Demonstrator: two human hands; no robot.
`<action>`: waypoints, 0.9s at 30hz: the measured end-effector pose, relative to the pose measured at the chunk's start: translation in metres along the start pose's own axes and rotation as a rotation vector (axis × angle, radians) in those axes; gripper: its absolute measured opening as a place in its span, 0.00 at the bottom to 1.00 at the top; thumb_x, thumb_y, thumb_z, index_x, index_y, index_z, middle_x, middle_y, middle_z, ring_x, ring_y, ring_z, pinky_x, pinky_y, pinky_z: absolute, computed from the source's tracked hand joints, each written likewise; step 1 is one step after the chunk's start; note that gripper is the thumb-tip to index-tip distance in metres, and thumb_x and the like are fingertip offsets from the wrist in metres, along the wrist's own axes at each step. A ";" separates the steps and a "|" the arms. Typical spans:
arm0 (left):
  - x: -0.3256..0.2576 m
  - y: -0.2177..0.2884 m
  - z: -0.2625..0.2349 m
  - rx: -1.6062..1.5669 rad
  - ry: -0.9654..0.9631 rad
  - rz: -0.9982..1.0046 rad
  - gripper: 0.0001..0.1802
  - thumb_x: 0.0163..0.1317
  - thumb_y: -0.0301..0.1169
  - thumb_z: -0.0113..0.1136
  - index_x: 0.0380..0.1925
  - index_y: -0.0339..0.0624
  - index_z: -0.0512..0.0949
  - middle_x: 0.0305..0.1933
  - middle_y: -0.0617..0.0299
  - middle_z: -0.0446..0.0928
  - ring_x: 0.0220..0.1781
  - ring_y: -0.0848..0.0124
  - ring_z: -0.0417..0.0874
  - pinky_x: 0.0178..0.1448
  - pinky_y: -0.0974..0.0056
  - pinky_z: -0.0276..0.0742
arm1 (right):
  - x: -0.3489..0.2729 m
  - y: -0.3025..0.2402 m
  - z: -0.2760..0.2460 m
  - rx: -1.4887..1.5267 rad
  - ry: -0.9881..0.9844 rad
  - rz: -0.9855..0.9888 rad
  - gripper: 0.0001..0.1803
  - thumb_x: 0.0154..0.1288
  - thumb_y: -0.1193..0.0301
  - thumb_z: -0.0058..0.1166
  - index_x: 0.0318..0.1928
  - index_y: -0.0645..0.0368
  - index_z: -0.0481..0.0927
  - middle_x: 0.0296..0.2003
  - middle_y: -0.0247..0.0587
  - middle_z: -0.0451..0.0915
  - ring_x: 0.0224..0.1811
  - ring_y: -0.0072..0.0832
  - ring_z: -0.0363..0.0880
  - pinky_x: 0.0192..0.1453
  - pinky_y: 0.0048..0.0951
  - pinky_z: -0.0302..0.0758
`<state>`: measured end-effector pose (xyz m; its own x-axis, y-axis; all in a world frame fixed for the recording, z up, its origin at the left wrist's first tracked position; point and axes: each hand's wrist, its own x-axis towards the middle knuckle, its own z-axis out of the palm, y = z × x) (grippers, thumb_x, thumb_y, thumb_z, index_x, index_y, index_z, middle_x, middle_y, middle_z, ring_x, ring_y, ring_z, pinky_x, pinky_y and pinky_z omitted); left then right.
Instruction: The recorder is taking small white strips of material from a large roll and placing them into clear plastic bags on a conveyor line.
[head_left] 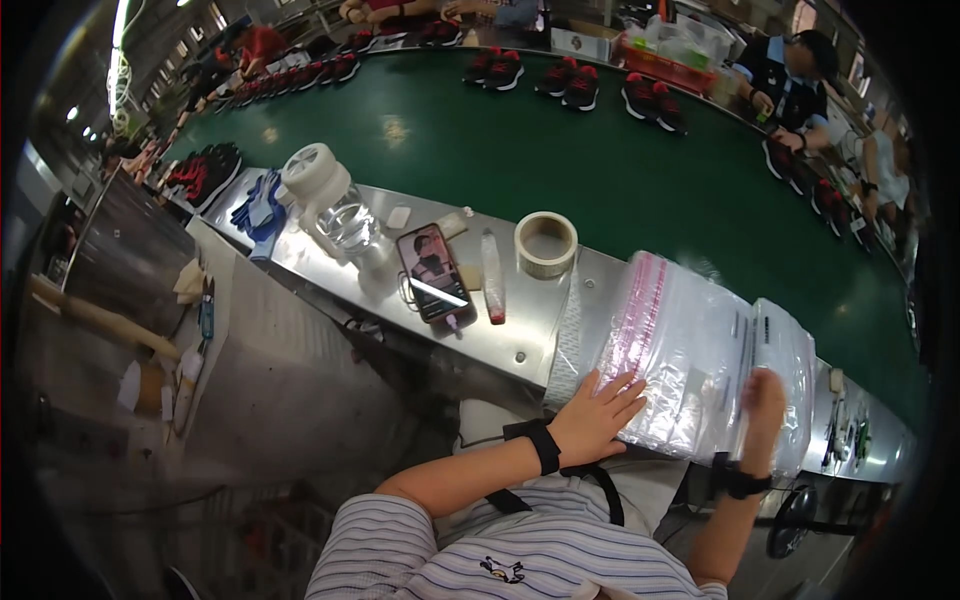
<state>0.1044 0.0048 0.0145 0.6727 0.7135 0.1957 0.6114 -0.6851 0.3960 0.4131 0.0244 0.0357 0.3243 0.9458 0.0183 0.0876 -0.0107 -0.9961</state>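
Note:
A stack of clear plastic zip bags (690,350) with a pink strip along one side lies on the metal ledge right in front of me. My left hand (598,420) rests on the near left corner of the stack, its fingers stretched out flat. Over the right part of the bags is my right hand (764,405), smeared by motion, so its fingers do not show clearly. A second pile of clear bags (785,365) lies beside and partly under that hand. To the left of the bags stands a roll of cream tape (546,244), a loose patterned strip hanging near it.
Left along the ledge are a phone (434,272), a clear water bottle (335,205), a slim red-tipped tube (493,277) and blue gloves (262,210). Beyond runs a green conveyor belt (430,140) with pairs of black-and-red shoes (567,82). Several people work on its far side.

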 end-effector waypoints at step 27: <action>-0.085 -0.022 0.014 -1.201 0.192 -0.887 0.08 0.62 0.30 0.54 0.31 0.36 0.75 0.28 0.69 0.75 0.27 0.82 0.72 0.29 0.74 0.67 | -0.087 -0.036 0.096 -0.424 -0.386 -0.437 0.07 0.55 0.80 0.52 0.36 0.64 0.76 0.34 0.43 0.77 0.32 0.31 0.76 0.35 0.28 0.72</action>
<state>0.0395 -0.0428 -0.0239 0.1569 0.8933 -0.4212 0.0202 0.4235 0.9057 0.2910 -0.0263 0.0617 -0.1734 0.9388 0.2976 0.5166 0.3439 -0.7841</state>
